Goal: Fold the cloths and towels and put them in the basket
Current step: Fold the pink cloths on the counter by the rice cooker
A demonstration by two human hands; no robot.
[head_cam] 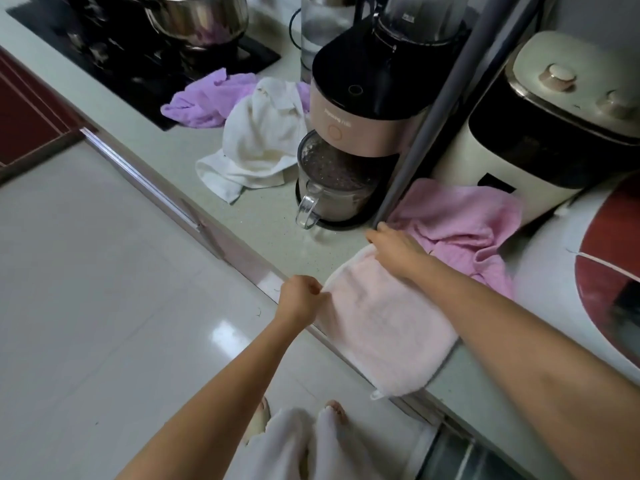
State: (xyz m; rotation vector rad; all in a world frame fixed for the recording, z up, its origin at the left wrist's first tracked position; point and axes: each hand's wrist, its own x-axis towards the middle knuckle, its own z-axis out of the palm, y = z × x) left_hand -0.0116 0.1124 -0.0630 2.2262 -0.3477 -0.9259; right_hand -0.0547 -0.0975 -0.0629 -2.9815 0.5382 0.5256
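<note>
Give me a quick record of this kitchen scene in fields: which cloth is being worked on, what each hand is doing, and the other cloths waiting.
cloth in work: pale pink terry cloth, flat on the counter edge
left hand: pinches its near-left edge
right hand: presses flat on its far corner
waiting cloths: crumpled pink towel; white towel; purple cloth
basket: not in view

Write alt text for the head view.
Left hand pinches the near corner of a pale pink towel on the counter edge; right hand presses its far edge. Purple, white and pink cloths lie unfolded beyond.
</note>
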